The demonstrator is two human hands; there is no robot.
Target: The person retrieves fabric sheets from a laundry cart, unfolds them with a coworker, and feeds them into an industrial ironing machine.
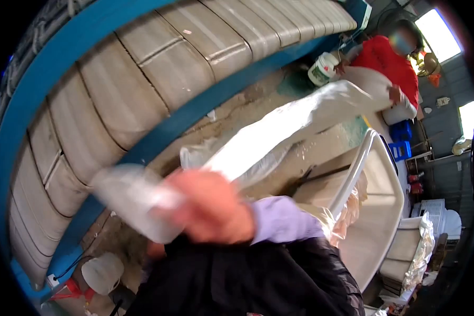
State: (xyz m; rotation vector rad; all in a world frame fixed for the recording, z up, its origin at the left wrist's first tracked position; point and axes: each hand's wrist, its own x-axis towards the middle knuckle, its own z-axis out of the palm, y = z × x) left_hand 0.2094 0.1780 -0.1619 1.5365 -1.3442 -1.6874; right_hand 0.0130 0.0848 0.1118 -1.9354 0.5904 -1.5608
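My right hand (208,208), blurred by motion and in a lavender sleeve, is closed on a long white sheet (295,118) in front of my black clothing. A bunched, smeared end of the sheet sticks out to the left of this hand. From there the sheet stretches up and right to a person in a red top (382,60), whose hands are at its far end. Low beside my clothing, a small blurred patch of my left hand (155,249) shows; its fingers cannot be made out.
A conveyor-like row of grey-beige padded segments (158,73) with a blue frame (195,97) curves along the left and top. A large cream tub (371,210) stands at right. White buckets (101,273) (322,69) stand lower left and near the person. Blue stools (400,150) are farther back.
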